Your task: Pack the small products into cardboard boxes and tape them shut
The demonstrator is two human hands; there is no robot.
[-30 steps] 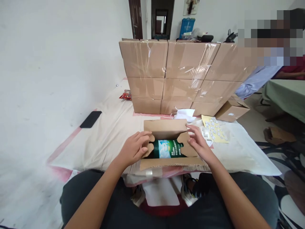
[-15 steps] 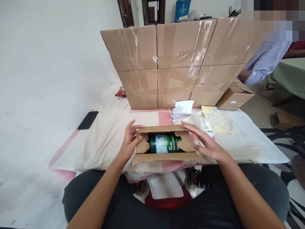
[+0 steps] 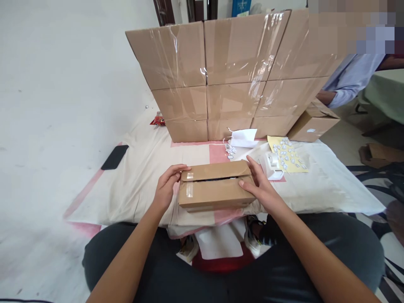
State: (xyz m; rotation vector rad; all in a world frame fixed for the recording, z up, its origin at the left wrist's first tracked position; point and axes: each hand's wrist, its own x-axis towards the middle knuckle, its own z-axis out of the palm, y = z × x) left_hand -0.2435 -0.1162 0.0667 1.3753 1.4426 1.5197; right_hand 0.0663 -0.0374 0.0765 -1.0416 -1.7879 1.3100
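A small brown cardboard box (image 3: 216, 192) rests on the cloth-covered table in front of me, its long flaps folded nearly together with a narrow dark gap between them. Pieces of clear tape show at its left end. My left hand (image 3: 166, 187) grips the left end, fingers at the far corner. My right hand (image 3: 260, 185) grips the right end, thumb on the top flap and fingers behind the corner. What lies inside is hidden. To the right of the box stands a white tape dispenser (image 3: 272, 166).
Large taped cartons (image 3: 235, 63) stand stacked behind. A white paper (image 3: 243, 138) with tags, a yellow sheet (image 3: 292, 158) of small white pieces, a black phone (image 3: 115, 157) and a red packet (image 3: 158, 119) lie around. A person's sleeve (image 3: 350, 80) shows beside another carton (image 3: 314, 122).
The box's long flaps have folded inward and now cover the green container seen inside before. My right thumb has moved onto the top. The view has shifted slightly.
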